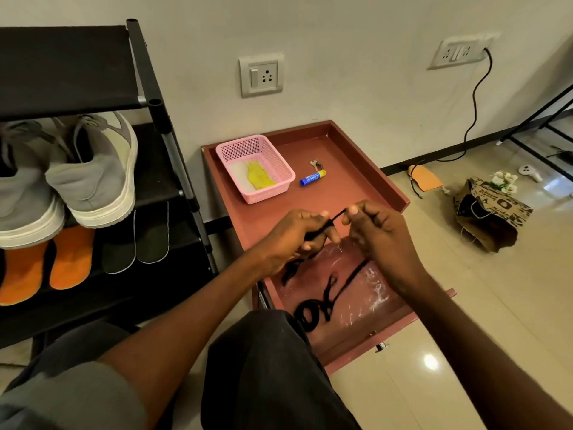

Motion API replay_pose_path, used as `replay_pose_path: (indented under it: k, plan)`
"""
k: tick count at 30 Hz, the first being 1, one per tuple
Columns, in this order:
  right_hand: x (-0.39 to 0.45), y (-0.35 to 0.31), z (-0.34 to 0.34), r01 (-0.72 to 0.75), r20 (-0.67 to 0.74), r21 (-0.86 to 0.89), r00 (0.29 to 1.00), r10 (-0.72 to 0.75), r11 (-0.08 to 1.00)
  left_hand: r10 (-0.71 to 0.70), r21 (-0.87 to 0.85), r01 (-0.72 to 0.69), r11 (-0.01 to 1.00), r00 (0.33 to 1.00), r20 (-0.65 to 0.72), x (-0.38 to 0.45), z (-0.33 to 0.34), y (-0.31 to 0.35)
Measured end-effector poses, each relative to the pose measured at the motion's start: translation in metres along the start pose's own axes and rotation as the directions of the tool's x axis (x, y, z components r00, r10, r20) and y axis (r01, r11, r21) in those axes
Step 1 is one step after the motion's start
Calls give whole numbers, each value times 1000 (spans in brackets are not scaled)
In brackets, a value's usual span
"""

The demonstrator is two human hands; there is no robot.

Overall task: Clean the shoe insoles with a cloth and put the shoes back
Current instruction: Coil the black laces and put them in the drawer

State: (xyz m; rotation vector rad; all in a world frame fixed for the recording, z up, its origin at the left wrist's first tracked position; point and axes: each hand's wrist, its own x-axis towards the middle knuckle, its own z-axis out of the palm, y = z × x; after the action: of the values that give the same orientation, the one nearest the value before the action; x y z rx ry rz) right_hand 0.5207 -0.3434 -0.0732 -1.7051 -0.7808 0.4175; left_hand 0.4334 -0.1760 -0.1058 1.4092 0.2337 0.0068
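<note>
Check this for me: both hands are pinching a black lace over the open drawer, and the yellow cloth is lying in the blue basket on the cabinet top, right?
Not quite. The basket is pink, not blue, as the head view shows. The rest holds: the left hand and right hand both pinch the black lace over the open drawer, and the yellow cloth lies in that basket on the cabinet top.

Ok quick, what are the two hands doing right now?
Left hand: closed, its fingers pinching the thin black cord.
Right hand: closed, pinching the same cord near its end, over the open reddish-brown drawer.
</note>
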Motion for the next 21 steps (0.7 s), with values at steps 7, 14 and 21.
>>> replay_pose_path:
  k: [7, 14, 21]
  plan:
    - [-11, 40, 17, -63, 216, -294, 968, 130, 954, 89, -734, -37, 678, 996, 31, 5, -4, 18]
    - [-28, 14, 38, 20, 431, -118, 902, 33, 993, 164, 25, -162, 987, 975, -153, 9, -20, 0]
    - [9, 7, -1, -157, -53, 105, 985, 164, 982, 17, -140, -2, 990, 994, 109, 2, -7, 3]
